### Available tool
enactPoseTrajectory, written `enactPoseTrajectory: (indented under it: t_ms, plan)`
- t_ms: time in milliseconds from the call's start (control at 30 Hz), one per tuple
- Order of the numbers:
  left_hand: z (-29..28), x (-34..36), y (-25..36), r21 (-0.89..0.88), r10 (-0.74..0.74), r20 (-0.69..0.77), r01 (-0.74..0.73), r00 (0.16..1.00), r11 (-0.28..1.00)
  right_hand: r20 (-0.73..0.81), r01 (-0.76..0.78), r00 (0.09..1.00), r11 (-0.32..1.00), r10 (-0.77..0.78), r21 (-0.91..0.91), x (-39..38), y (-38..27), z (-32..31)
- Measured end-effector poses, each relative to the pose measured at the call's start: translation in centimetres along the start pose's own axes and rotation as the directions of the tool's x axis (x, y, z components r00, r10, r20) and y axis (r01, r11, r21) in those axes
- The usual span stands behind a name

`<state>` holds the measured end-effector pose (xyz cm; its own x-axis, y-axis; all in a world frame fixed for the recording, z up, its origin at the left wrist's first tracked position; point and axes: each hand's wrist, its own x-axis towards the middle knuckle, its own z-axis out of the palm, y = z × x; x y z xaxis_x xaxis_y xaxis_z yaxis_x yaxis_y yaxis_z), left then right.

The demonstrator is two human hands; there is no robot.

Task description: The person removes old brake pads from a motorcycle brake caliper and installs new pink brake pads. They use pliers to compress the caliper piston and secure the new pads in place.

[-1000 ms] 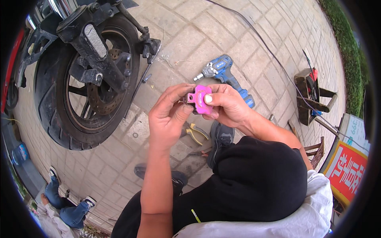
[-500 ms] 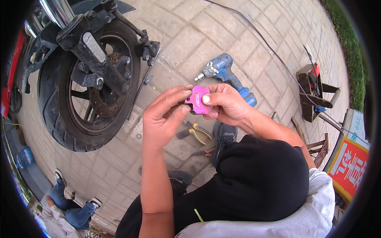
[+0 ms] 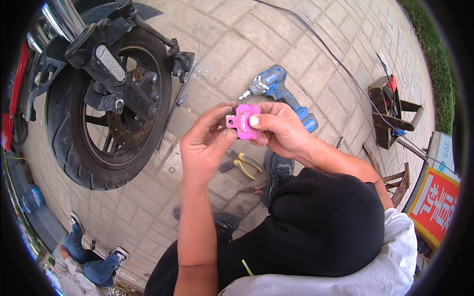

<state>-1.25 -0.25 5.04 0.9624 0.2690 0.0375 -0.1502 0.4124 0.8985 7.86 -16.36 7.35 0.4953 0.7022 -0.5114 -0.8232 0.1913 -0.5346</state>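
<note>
Pink plastic-wrapped brake pad with metal mounting tab held chest-high between both hands, above paved ground, for close inspection. Left hand half curled, fingertips pinching tab end. Right hand closed round opposite edge, thumb pressed on face. Blue cordless impact driver and yellow-handled pliers lie near; black motorcycle wheel stands left.

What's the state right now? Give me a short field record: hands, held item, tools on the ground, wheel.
left hand: grips the pink part's left end, by its metal tab
right hand: holds the pink part, thumb pressed on its face
pink part: held off the ground between both hands
cordless drill: blue, lying on the paving beyond the hands
pliers: yellow-handled, on the paving below the hands
motorcycle wheel: upright, at left
</note>
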Motion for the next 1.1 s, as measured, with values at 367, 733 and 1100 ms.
enactPoseTrajectory:
  t_ms: [367,733,1100]
  plan:
    - [1.0,-0.2,-0.7,-0.050,-0.013,-0.109,0.007,0.994,0.999,-0.027,0.081,0.996,0.992,-0.084,-0.092,0.0,0.4,-0.4]
    - [0.6,0.0,-0.1,-0.105,-0.045,0.034,0.049,0.998,0.993,0.197,-0.139,0.976,0.961,0.091,0.241,0.0,0.1,-1.2]
    - [1.3,0.1,1.1,-0.056,0.048,0.016,-0.047,0.999,0.997,0.281,-0.163,0.955,0.956,0.092,0.243,0.0,0.6,-1.5]
